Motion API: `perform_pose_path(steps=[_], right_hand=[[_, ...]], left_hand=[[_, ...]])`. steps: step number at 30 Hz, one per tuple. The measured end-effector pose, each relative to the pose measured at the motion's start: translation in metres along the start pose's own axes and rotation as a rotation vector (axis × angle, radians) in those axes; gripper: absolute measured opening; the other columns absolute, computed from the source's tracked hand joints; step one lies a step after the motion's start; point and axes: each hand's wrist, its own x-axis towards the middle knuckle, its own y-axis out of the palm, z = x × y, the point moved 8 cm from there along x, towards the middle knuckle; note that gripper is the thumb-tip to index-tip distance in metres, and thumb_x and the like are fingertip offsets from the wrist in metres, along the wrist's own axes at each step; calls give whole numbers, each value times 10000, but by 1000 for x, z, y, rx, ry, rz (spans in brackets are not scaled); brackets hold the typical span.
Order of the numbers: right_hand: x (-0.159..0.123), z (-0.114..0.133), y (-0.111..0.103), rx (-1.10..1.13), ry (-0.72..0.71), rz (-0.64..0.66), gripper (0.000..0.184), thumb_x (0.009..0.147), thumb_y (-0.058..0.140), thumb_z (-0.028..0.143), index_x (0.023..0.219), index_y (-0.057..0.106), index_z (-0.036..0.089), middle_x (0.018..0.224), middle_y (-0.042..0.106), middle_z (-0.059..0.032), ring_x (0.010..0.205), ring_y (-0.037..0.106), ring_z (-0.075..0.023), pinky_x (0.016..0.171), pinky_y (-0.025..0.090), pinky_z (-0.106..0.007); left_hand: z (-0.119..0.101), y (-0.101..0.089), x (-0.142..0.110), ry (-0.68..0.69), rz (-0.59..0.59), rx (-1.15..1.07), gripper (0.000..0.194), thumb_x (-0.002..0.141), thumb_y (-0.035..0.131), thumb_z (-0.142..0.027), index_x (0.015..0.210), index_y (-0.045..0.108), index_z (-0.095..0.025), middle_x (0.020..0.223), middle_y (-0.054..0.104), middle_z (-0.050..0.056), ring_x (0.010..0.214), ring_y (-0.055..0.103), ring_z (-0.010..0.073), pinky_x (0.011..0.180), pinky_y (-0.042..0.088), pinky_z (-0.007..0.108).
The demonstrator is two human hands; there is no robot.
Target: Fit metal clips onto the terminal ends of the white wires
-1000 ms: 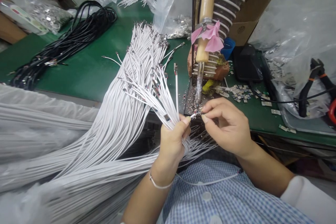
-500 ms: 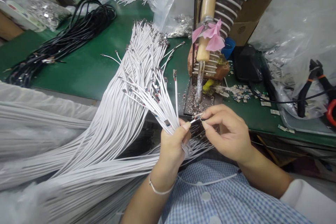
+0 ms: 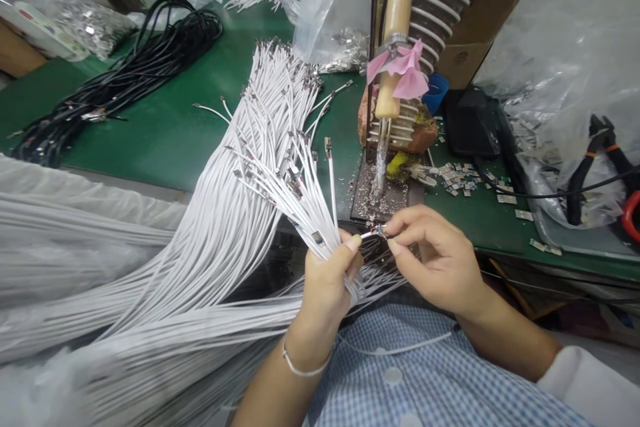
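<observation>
Cables (image 3: 316, 210) are being clutched as a bunch in the left hand (image 3: 326, 283) beside the surface (image 3: 155, 130), while one tip (image 3: 377, 231) is being pinched by the right hand (image 3: 443, 257) near the iron (image 3: 399, 3).

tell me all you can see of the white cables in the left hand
The white cables look smooth and plastic-coated. The left hand is closed around the bunch; its ends fan forward, overlapping the larger white pile in view. Small metal connectors tip several ends, with touches of red.

Connector (image 3: 379, 231) (too small for detail), partly behind right fingertips (image 3: 395, 247)
</observation>
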Motion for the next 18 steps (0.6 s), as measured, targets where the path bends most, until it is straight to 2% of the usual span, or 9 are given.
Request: perform_pose_path(steps=[4,6,9,11,12,13,15,18], right_hand=[[-4,7,-2,3,-20,38,199,720,558,-4,782,542,185,859,576,-36,820,579,-157,723,493,-306],[-7,12,0,4,-39,144,196,732,544,-4,796,539,181,860,576,-39,805,580,-148,705,495,-285],[-18,14,10,0,-18,496,144,781,510,43,772,506,186,765,574,-27,687,567,-130,605,485,-253],[-30,11,15,-70,11,734,138,806,496,85,745,468,206,634,532,6,553,515,-123,507,449,-246],[-36,9,16,-130,14,807,140,807,492,95,746,460,216,613,528,10,532,508,-129,496,444,-257],[-39,8,15,-175,28,836,137,798,497,102,759,464,228,624,544,4,544,523,-143,505,454,-269],[-39,4,11,-225,92,780,159,765,511,103,767,475,258,649,570,-4,570,553,-171,520,463,-286],[-37,-4,15,-294,185,682,189,682,592,69,709,514,239,657,601,18,592,572,-149,537,456,-237]], left_hand=[[9,-8,-7,-67,-12,-30,185,710,684,-252,635,561,-136,455,458,-54,385,402,47,424,328,173],[16,-17,-13,-114,-42,-44,183,720,687,-276,671,590,-129,567,560,-12,499,517,81,504,413,191],[24,-32,-22,-135,-93,-76,187,696,718,-270,688,596,-128,675,604,10,628,572,112,600,459,216],[28,-40,-28,-167,-117,-80,223,693,723,-301,679,575,-135,570,560,-14,516,517,90,518,422,199],[30,-43,-31,-187,-123,-77,247,692,723,-326,672,562,-140,499,510,-34,440,452,71,459,374,184],[30,-44,-33,-199,-126,-79,277,686,726,-353,652,546,-145,442,451,-53,386,377,55,414,316,176],[29,-47,-39,-230,-147,-72,339,650,754,-374,586,511,-146,412,351,-74,360,271,29,388,234,168],[25,-59,-45,-266,-299,-93,412,487,840,-386,507,487,-176,416,306,-69,351,278,40,371,207,185]])
